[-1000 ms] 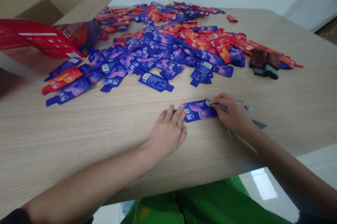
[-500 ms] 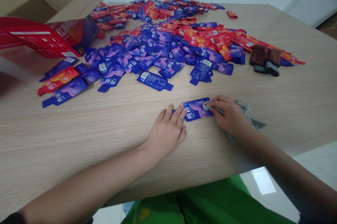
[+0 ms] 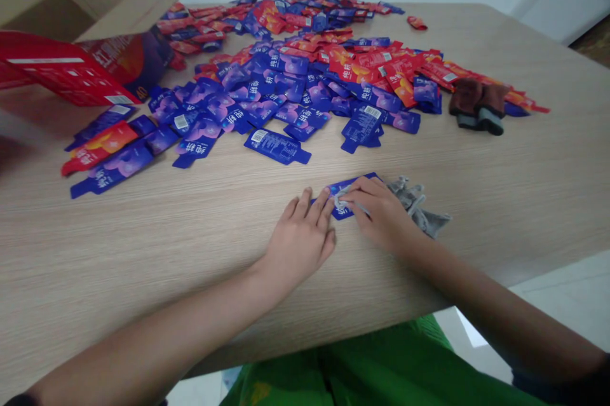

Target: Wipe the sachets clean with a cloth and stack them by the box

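Observation:
A blue-purple sachet with white lettering lies flat on the table in front of me, largely covered by my hands. My left hand rests on its left end with fingers stretched out, pressing it down. A grey cloth is pinched in the fingers of my right hand. Its bunched tip touches the sachet's printed face close to my left fingertips, while the rest of the cloth trails out to the right behind the hand.
Beyond my hands many blue and red sachets lie heaped across the wooden table. An open cardboard box stands at the back left. Brown fabric pieces with grey ends lie right of the heap. One red sachet lies apart at the back.
My right hand has slid left along the sachet with the grey cloth, from its right end to near my left fingertips. The left hand stays in place.

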Available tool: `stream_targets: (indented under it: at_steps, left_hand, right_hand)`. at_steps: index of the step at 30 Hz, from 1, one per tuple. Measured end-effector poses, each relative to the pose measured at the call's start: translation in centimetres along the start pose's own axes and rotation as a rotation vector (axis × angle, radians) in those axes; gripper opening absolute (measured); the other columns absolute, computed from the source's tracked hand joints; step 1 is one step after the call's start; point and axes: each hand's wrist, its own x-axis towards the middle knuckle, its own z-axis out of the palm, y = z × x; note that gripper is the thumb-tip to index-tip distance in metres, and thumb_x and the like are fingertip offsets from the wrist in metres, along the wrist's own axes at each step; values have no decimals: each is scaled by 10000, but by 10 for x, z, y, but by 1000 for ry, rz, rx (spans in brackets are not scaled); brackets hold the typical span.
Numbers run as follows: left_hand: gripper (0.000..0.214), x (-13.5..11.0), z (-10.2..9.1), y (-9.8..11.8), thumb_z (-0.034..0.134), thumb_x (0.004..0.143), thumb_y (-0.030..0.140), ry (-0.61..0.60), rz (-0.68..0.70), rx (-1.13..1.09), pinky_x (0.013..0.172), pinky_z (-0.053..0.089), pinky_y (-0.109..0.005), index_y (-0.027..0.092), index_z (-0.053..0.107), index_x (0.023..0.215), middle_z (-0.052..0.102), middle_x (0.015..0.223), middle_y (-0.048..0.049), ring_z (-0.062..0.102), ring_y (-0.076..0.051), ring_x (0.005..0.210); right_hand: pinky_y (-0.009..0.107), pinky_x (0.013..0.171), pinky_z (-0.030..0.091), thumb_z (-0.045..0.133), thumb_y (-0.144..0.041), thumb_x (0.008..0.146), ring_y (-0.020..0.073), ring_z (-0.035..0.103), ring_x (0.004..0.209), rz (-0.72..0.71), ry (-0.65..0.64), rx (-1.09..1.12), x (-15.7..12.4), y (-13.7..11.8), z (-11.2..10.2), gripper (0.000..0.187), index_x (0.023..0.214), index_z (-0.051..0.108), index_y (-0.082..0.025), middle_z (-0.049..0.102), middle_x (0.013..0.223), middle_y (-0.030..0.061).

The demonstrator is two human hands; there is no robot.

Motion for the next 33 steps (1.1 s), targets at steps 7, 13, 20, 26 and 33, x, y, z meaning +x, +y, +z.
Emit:
stream_targets:
  at_steps: [7, 13, 20, 26, 33]
  left_hand:
    - [538, -1, -1, 0, 435, 939, 295, -9, -5, -4, 1076, 401, -481, 87, 444, 1435, 418, 1510, -117, 421, -358, 1355]
    - [533, -2, -1, 1, 437, 939, 296, -13, -14, 6, 1078, 401, -485, 88, 453, 1430, 408, 1517, -117, 407, -366, 1364]
    - [528, 0, -1, 2, 450, 930, 297, -11, -6, 20, 1069, 412, -479, 83, 475, 1412, 419, 1509, -123, 423, -366, 1354]
    - [534, -1, -4, 0, 445, 933, 285, -27, 0, -2, 1070, 412, -474, 86, 453, 1428, 420, 1510, -124, 419, -363, 1357]
    - [360, 22, -28, -16, 397, 975, 333, -55, -50, -172, 973, 486, -423, 184, 652, 1179, 648, 1253, -67, 582, -265, 1160]
  right_hand:
    - [390, 738, 496, 541, -136, 826, 222, 610, 794, 250, 44, -11, -16, 57, -37, 173, 818, 687, -229, 629, 829, 49]
    - [416, 775, 488, 524, -136, 859, 238, 588, 861, 153, 160, -25, -10, 31, -38, 204, 893, 697, -238, 621, 873, 68]
    - [426, 833, 464, 481, -71, 867, 233, 568, 911, -49, -43, 6, -10, 3, -9, 262, 923, 697, -207, 655, 988, 83]
    - [424, 818, 493, 529, -76, 821, 236, 597, 910, 111, 2, 97, -22, 32, -23, 238, 865, 712, -222, 656, 951, 70]
    - [380, 787, 510, 538, -174, 843, 220, 646, 860, 224, -71, 193, -1, 57, -50, 147, 898, 658, -238, 671, 905, 43]
